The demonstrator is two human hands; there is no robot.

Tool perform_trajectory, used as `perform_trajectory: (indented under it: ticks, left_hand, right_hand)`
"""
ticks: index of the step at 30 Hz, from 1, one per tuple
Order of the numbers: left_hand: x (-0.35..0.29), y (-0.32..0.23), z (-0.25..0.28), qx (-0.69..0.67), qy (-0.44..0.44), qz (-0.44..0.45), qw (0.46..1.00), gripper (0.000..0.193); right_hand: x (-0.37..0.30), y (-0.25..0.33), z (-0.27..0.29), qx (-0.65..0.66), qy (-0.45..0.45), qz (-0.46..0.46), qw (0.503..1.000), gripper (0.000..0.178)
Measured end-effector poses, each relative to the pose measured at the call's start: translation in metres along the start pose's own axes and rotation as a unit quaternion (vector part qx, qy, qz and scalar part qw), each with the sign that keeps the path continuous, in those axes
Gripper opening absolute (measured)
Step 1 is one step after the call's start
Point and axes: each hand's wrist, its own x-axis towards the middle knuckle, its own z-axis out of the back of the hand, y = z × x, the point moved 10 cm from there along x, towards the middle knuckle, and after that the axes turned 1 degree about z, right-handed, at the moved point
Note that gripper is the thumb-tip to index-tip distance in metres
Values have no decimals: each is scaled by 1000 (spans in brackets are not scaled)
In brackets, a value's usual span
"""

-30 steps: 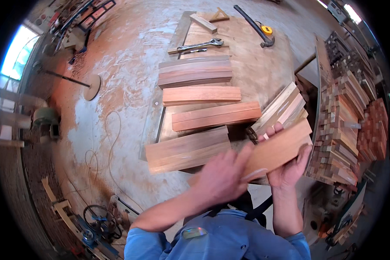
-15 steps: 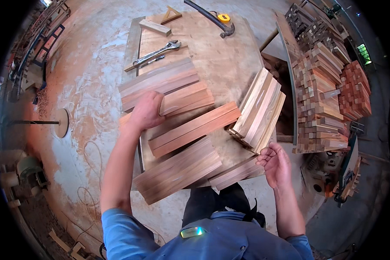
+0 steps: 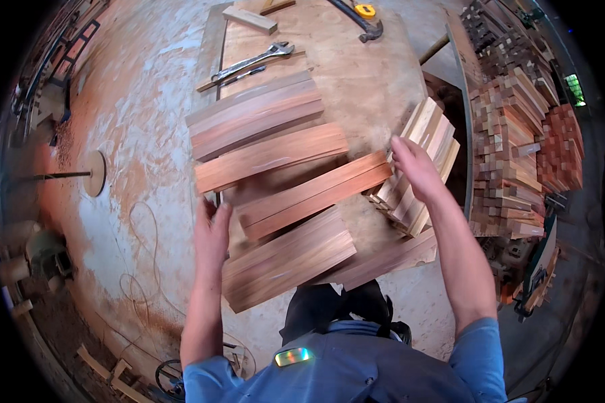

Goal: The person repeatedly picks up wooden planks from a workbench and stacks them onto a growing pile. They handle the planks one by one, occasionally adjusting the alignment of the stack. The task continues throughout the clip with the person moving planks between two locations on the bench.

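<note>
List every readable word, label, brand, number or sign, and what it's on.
None can be read.
Tape measure: too small for any lettering to show.
Adjustable wrench: too small to show markings.
Shiny patch on the blue clothing: coloured glare, no legible text.
Reddish boards: no legible marks.

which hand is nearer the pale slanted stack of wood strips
Right. The right hand is over the left side of the pale stack; the left hand is farther off, by the left end of the reddish boards.
</note>
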Motion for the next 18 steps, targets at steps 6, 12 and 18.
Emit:
perform_trajectory:
  ticks: [6, 12, 18]
  left_hand:
    - [-18, 81, -20, -2, 116, 187, 976, 60]
    - [-25, 77, -46, -127, 218, 205, 946, 57]
    - [-22, 86, -54, -177, 172, 219, 944, 56]
  right_hand:
    - [39, -7, -55, -34, 102, -150, 983, 84]
    - [53, -35, -60, 12, 167, -237, 957, 95]
    - [56, -51, -66, 9, 187, -259, 948, 99]
